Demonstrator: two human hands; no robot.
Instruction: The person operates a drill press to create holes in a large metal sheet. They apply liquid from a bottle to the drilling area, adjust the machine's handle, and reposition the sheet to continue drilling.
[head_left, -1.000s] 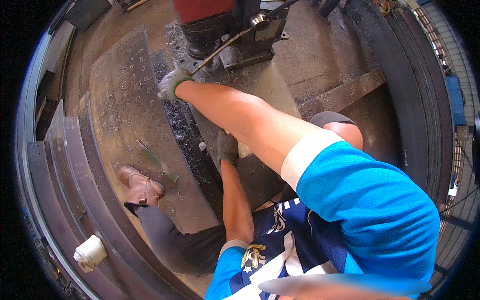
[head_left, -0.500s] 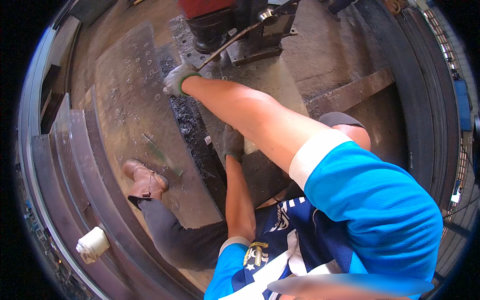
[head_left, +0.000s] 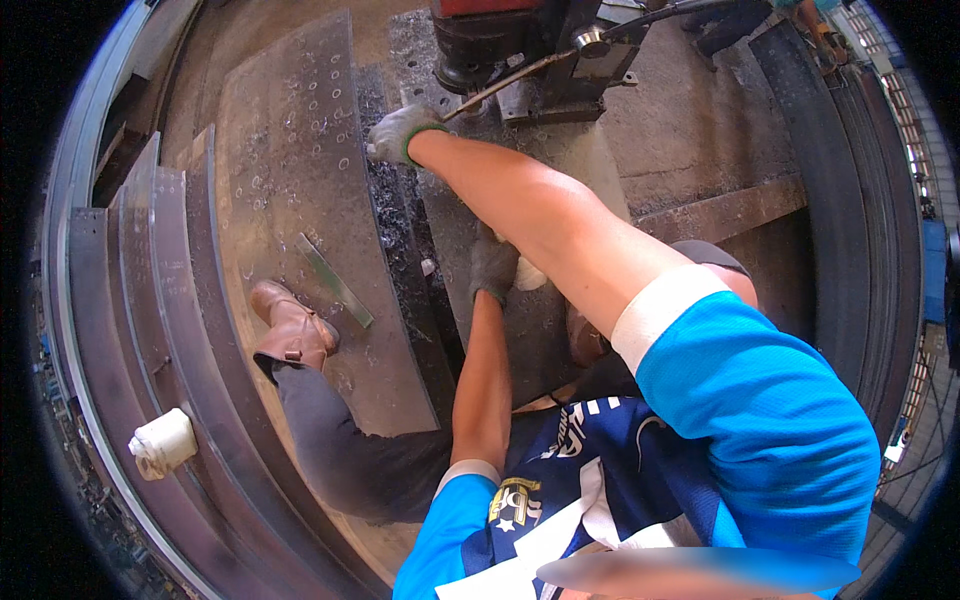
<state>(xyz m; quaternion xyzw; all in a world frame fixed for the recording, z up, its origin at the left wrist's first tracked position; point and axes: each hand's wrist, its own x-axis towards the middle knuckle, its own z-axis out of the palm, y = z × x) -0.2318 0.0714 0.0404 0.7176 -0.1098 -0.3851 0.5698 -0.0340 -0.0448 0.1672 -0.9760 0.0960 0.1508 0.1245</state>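
Right hand (head_left: 398, 132), gloved, upper centre: clenched on drill lever (head_left: 500, 85); feed steadily. Left hand (head_left: 493, 266), gloved, mid-frame: pressed on steel plate (head_left: 300, 180), grip indiscernible; keep clear of swarf (head_left: 395, 235)

Two gloved hands in shot: the left hand (head_left: 492, 266) down low, the right hand (head_left: 400, 132) up by the machine. One drilling machine (head_left: 510, 40), one thin rod (head_left: 500, 85) running off it. One big punched steel plate (head_left: 300, 180), with one flat metal strip (head_left: 335, 280) lying on it. One brown boot (head_left: 292, 325). One white roll (head_left: 162, 443) at the rim, possibly tape, it's too warped to call.
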